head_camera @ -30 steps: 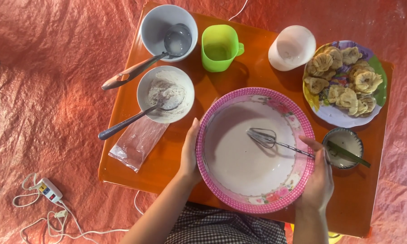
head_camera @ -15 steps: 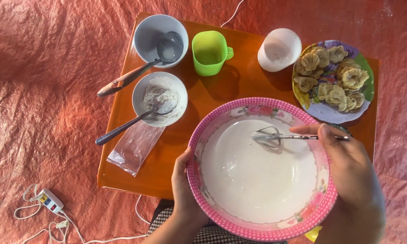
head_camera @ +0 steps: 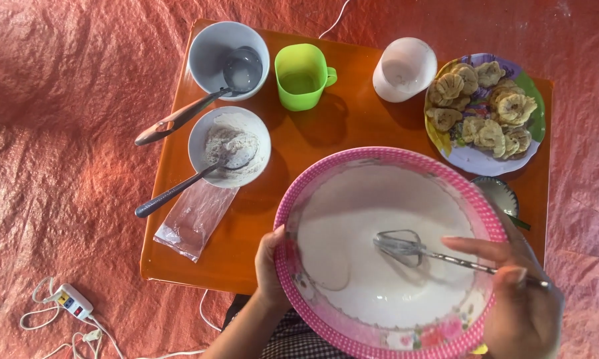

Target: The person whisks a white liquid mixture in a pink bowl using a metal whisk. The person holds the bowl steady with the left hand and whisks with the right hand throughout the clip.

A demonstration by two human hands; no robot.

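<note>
A large pink-rimmed bowl (head_camera: 287,219) holds white batter and stands at the near edge of a small orange table (head_camera: 326,126). My left hand (head_camera: 267,266) grips the bowl's left rim. My right hand (head_camera: 522,299) holds the handle of a metal whisk (head_camera: 406,246), whose wire head sits in the batter near the bowl's middle.
A white bowl of flour with a spoon (head_camera: 230,146), a white bowl with a ladle (head_camera: 226,56), a green cup (head_camera: 301,76), a white cup (head_camera: 406,66) and a plate of fried pieces (head_camera: 485,113) stand behind. A clear plastic bag (head_camera: 193,219) lies left; a power strip (head_camera: 70,300) lies on the red mat.
The whisk head has moved from the bowl's upper right toward its middle. My right hand has dropped lower right. The view has shifted so the bowl sits lower in frame.
</note>
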